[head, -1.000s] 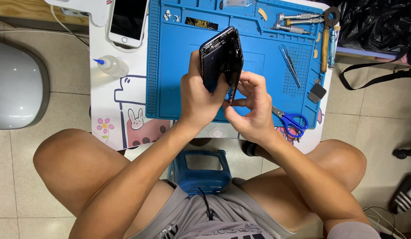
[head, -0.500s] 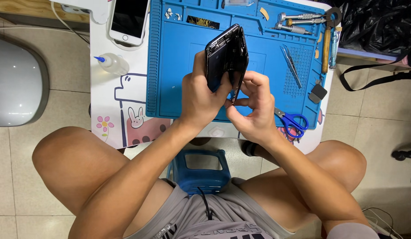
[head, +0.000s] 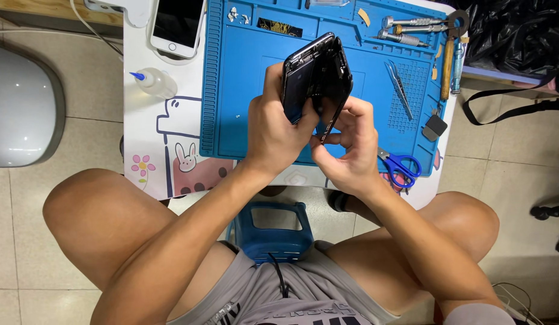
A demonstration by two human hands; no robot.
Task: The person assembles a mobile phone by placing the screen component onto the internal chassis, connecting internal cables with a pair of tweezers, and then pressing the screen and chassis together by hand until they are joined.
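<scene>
A black opened smartphone (head: pixel 315 75) is held upright above the blue repair mat (head: pixel 243 102). Its inner parts face me. My left hand (head: pixel 276 129) grips the phone's lower left side. My right hand (head: pixel 348 144) holds its lower right edge, with fingers pinching at the bottom of the frame. Both hands touch each other under the phone.
On the mat lie tweezers (head: pixel 398 87), metal screwdrivers (head: pixel 412 24), a wooden-handled tool (head: pixel 448 69) and blue scissors (head: pixel 403 167). A white phone (head: pixel 177 24) and a small glue bottle (head: pixel 153 81) sit at left on the white table. A blue stool (head: pixel 273 225) stands between my knees.
The phone and both hands have shifted slightly to the right and a little upward. The grip looks the same.
</scene>
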